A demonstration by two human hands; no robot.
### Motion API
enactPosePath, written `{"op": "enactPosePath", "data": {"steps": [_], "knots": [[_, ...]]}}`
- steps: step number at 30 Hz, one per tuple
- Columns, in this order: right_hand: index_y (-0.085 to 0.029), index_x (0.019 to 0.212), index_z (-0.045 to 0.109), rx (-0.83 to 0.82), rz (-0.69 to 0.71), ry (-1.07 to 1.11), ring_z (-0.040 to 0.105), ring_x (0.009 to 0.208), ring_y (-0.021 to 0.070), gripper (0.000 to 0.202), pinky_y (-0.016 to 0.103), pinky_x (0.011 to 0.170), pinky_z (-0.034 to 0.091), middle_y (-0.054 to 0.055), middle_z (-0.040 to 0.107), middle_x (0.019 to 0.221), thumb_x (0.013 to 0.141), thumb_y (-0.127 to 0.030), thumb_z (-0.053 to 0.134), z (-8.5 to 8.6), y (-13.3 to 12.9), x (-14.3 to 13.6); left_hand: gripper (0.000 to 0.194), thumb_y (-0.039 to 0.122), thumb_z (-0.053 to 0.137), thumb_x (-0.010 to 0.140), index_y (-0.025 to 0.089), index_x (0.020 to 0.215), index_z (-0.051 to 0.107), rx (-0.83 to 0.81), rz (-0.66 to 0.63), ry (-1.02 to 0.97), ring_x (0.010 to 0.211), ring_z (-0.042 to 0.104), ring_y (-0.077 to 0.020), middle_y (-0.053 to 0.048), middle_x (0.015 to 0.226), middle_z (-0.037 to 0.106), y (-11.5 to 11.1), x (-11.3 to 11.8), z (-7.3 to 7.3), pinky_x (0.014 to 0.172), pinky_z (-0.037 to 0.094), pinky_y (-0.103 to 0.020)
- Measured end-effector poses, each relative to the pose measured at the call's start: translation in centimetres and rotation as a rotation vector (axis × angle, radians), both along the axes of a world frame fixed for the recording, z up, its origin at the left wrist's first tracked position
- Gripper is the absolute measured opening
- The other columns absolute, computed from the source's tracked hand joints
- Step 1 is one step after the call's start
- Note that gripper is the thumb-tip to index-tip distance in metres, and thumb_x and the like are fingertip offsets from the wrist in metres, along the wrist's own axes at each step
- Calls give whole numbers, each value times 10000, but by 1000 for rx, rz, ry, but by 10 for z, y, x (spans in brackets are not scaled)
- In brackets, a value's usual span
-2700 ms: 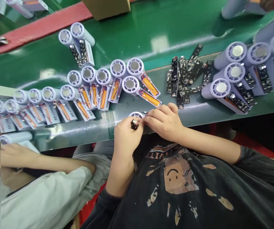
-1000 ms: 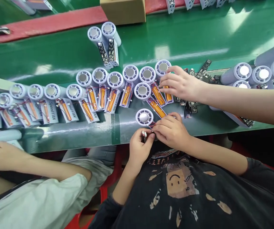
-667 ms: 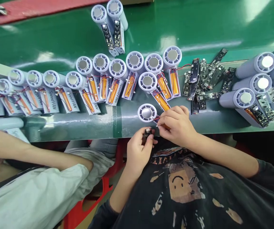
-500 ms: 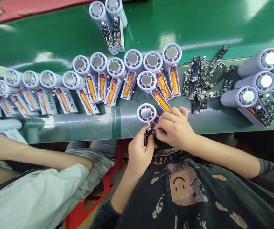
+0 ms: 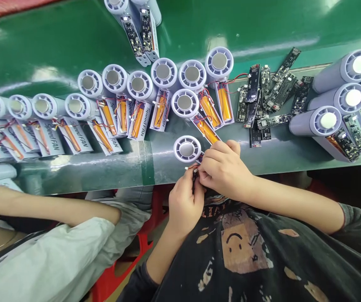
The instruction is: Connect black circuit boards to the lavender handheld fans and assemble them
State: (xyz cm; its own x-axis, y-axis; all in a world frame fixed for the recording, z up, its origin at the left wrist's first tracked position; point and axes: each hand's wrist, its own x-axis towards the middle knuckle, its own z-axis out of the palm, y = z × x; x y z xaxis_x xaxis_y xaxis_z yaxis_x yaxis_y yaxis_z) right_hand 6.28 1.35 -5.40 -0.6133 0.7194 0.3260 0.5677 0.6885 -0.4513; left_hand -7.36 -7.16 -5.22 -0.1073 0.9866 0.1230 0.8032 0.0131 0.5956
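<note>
My left hand (image 5: 185, 203) pinches a small black circuit board (image 5: 194, 178), seen nearly edge-on, at the front edge of the bench. Against the board's upper end, my right hand (image 5: 224, 167) is closed, its fingertips on thin red wires; whatever lies between them is too small to make out. Just beyond my fingers stands a pale lilac fan unit (image 5: 187, 149), its round end up, its lower part mostly hidden by my right hand. A white connector (image 5: 186, 168) sticks out left of the board.
Rows of fan units (image 5: 138, 85) with orange batteries stretch left across the green bench (image 5: 196, 33). Loose circuit boards (image 5: 281, 92) are piled right of centre. More fan units (image 5: 326, 121) lie at the right. A co-worker's arm (image 5: 51, 205) is at the lower left.
The board in my left hand has turned from face-up to nearly edge-on. My right hand has shifted slightly left, closer to it. The view has shifted a little.
</note>
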Motion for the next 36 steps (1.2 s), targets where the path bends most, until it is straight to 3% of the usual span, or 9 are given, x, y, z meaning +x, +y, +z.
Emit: {"op": "enactPosePath", "data": {"steps": [6, 9, 14, 19, 21, 24, 29, 32, 36], "knots": [[-219, 867, 710, -100, 24, 52, 504, 892, 185, 161, 368, 781, 250, 10, 694, 910, 952, -271, 583, 4, 1, 19, 324, 184, 515, 943, 171, 1256, 600, -46, -28, -122, 651, 688, -137, 1, 761, 737, -1, -1, 0, 740, 565, -257], [-241, 953, 714, -64, 25, 108, 508, 903, 184, 135, 367, 809, 267, 18, 692, 985, 946, -313, 600, 3, 0, 27, 313, 195, 521, 945, 170, 1245, 608, -69, -17, -206, 602, 664, -114, 0, 789, 737, -2, 0, 0, 723, 563, -249], [-237, 787, 699, -102, 28, 132, 519, 858, 167, 206, 369, 798, 279, -8, 680, 851, 954, -264, 581, 0, -6, 25, 308, 194, 522, 942, 165, 1234, 616, -78, -38, -263, 600, 655, -108, -1, 785, 729, -5, 3, -2, 708, 553, -235], [-247, 978, 692, -118, -26, 304, 547, 995, 213, 131, 396, 851, 386, 66, 626, 1139, 893, -323, 626, 0, 5, 36, 291, 191, 534, 939, 191, 1221, 602, -97, 17, -325, 569, 639, -82, -18, 948, 746, -7, -3, -7, 684, 553, -230], [-222, 1044, 676, -213, 48, 314, 575, 974, 212, 185, 380, 819, 437, 79, 644, 1077, 883, -274, 600, -2, 13, 43, 269, 177, 534, 927, 200, 1184, 612, -95, 8, -307, 631, 666, -101, -25, 976, 740, -6, -7, -9, 727, 562, -253], [-194, 976, 691, -455, 216, 293, 620, 860, 173, 178, 333, 766, 480, 50, 682, 898, 907, -170, 529, -5, 23, 45, 241, 127, 527, 888, 197, 1096, 629, -47, -96, -222, 831, 701, -155, -39, 974, 725, -2, -10, -10, 805, 563, -279], [-179, 935, 698, -784, 12, 537, 629, 780, 138, 155, 286, 710, 505, 37, 679, 864, 932, -274, 576, -7, 24, 37, 418, 80, 499, 864, 199, 1261, 552, -54, -214, -143, 965, 693, -168, -60, 1083, 712, 4, -11, -8, 886, 554, -287], [-195, 936, 698, -699, -25, 503, 607, 805, 144, 126, 305, 741, 501, 34, 647, 883, 915, -253, 588, -5, 20, 37, 555, 80, 481, 872, 214, 1409, 436, -109, -238, -150, 916, 696, -154, -48, 1059, 714, 5, -11, -7, 887, 551, -284], [-253, 1093, 663, -284, -93, 371, 558, 885, 184, 218, 375, 805, 456, 49, 607, 1024, 902, -212, 564, 3, 10, 40, 562, 83, 473, 873, 240, 1412, 437, -129, -252, -162, 857, 688, -152, -18, 953, 711, 5, -10, -8, 830, 556, -276]]}}
